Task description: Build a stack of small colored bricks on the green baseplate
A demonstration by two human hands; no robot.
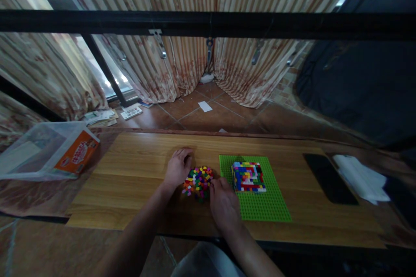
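Observation:
A heap of small multicoloured bricks (199,179) lies on the wooden table (136,169). My left hand (178,167) rests against the heap's left side with its fingers curled. My right hand (223,201) sits at the heap's right edge, its fingertips down among the bricks and hidden from me. Just to the right lies a green studded baseplate (260,205), and on its upper middle stands a square block of built coloured bricks (248,176).
A clear plastic box with an orange label (52,149) lies at the table's left end. A black phone (328,177) and a white cloth (359,176) are at the right. Behind the table are a tiled floor and striped curtains.

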